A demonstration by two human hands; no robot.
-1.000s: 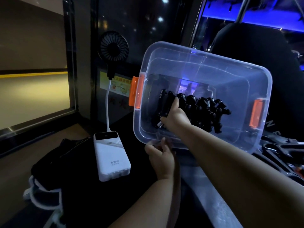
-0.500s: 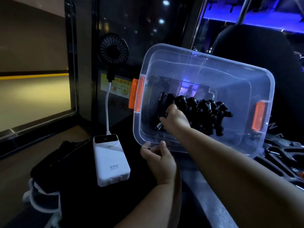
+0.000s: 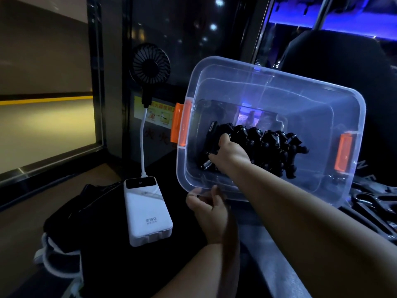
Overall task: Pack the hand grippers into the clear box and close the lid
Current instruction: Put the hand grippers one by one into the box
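The left hand (image 3: 211, 209) holds a clear plastic box (image 3: 279, 74) by its near rim, fingers curled up over the edge and thumb pressed against it. The box is tipped so that its open top faces the person. One orange latch (image 3: 181, 125) sits on the end wall up and to the left of this hand, and a second orange latch (image 3: 344, 152) sits on the far right end.

The right hand (image 3: 231, 154) reaches inside the box, just above the left hand. Its fingers and thumb are closed round the left end of a bunch of black hand grippers (image 3: 270, 147) with steel springs. The bunch stretches away to the right of this hand along the box floor.

To the left of the left hand lies a white power bank (image 3: 147, 214). A small black fan (image 3: 150, 63) rises from it on a white bendable stalk. Further left sits a black bag (image 3: 71, 218) with a white cord.
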